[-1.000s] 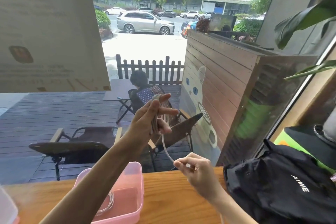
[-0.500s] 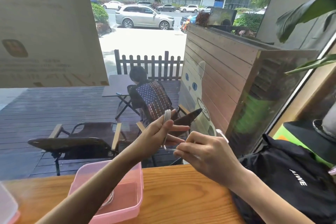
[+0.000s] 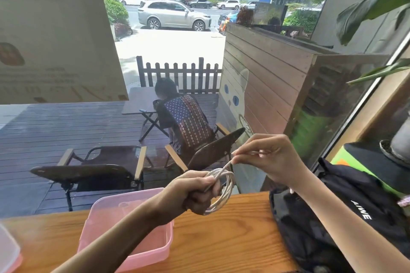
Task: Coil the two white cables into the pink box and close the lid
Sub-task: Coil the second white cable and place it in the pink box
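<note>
Left hand [image 3: 195,195] is fisted around the coiled cable [image 3: 223,193], loops hanging off its right side. Right hand [image 3: 269,157], just up and right, pinches the loose end. The open pink box [image 3: 124,206] sits below-left of the fist, nearer the left hand.

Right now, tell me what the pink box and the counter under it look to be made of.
Pink box: apparently plastic, glossy and translucent; its walls let light through and the rim has a moulded lip. Counter: looks like wood or wood-look laminate with a smooth, slightly satin finish; clear orange-brown grain lines run along it.
</note>
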